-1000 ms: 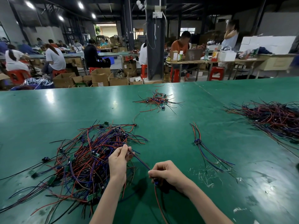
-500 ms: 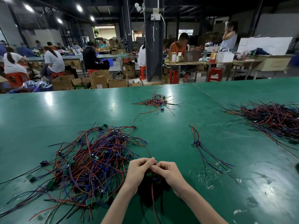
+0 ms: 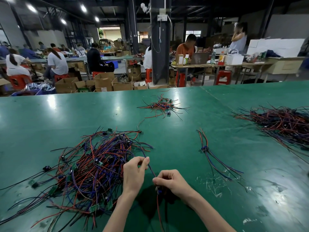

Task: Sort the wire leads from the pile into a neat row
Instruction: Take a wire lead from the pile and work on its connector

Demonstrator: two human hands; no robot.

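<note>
Left hand (image 3: 133, 174) is pinching the dark strand of one wire lead (image 3: 151, 169) between thumb and fingertips. The right hand (image 3: 172, 181) is gripping the same lead lower down, its fingers curled round it just above a small blue part, and the red tail is hanging toward the near edge of the desk (image 3: 50, 123). The lead is stretching between the two hands, just right of the pile (image 3: 97, 164), and its far end seems to be running back into the pile's fringe.

To do this well, the person should probably be drawing it out slowly, letting the left fingers slide along the strand to shed any wires crossing it. A sharp tug would likely drag neighbours along.

A few sorted leads (image 3: 204, 149) are lying together right of the hands, toward the desk's middle. The new one should go beside them, parallel, with the blue parts level. A smaller heap (image 3: 161, 105) is sitting toward the far edge and a large heap (image 3: 284, 124) at the right edge, both well apart from this work.
</note>
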